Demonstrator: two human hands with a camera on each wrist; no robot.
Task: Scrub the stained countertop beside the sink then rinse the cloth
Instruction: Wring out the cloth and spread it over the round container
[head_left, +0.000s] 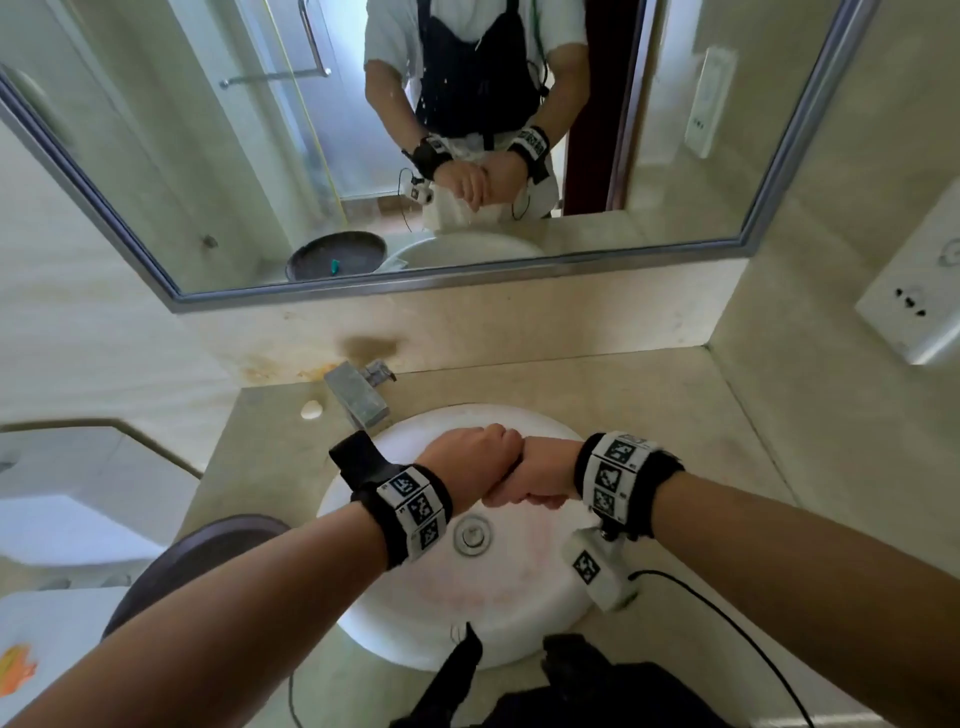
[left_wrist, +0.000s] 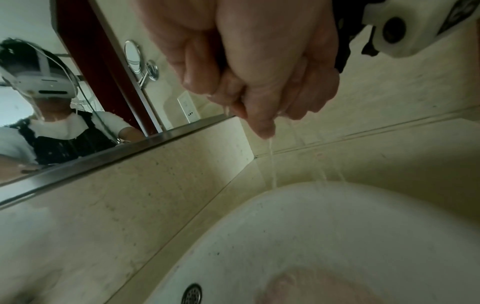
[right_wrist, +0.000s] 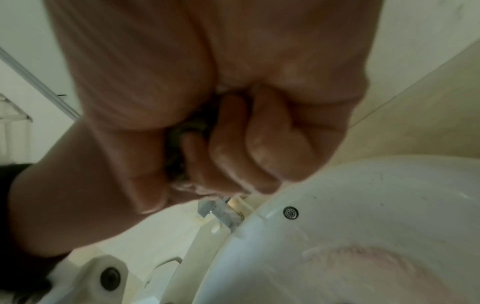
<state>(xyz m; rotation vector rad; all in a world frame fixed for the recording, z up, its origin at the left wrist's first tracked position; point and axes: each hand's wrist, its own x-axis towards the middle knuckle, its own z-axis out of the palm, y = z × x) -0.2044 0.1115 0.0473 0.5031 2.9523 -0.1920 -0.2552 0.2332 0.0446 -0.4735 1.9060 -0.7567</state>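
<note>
Beige stone countertop (head_left: 649, 415): white basin (head_left: 524, 623) at centre, faucet (head_left: 358, 392) and small white piece (head_left: 311, 409) at eleven o'clock

cloth (right_wrist: 182, 185): almost wholly buried inside the two fists above the sink (head_left: 524, 613)
faucet (right_wrist: 221, 211): partly hidden behind the fists, blurred
basin (head_left: 197, 561): cut by left forearm

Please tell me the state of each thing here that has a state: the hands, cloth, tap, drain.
Left hand: fist, squeezing cloth.
Right hand: fist, squeezing cloth.
White cloth: bunched, dripping; seen in mirror.
Square chrome tap: no water running.
Round metal drain: stopper position unclear.
White round basin: holds no pooled water.
</note>
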